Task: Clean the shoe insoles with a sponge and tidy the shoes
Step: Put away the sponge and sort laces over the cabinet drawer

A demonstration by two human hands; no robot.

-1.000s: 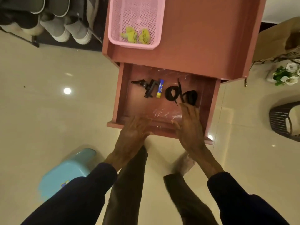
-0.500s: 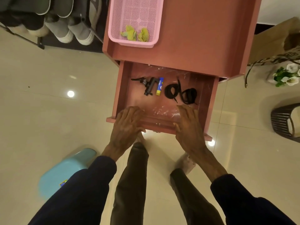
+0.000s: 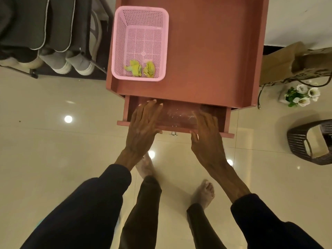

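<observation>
On the drawer (image 3: 177,127) rest the left hand (image 3: 143,124) and right hand (image 3: 209,135), fingers (image 3: 151,107) straight (grey, white-soled shoes (image 3: 79,64) nearby).

Reaches forward with both arms, dark sleeves (image 3: 86,203) drawn up to the forearms. Holds the left hand (image 3: 143,126) palm down, fingers (image 3: 152,108) straight and slightly spread. Lays the right hand (image 3: 208,133) palm down alongside, apart from the left, fingers straight, thumb out sideways.
</observation>
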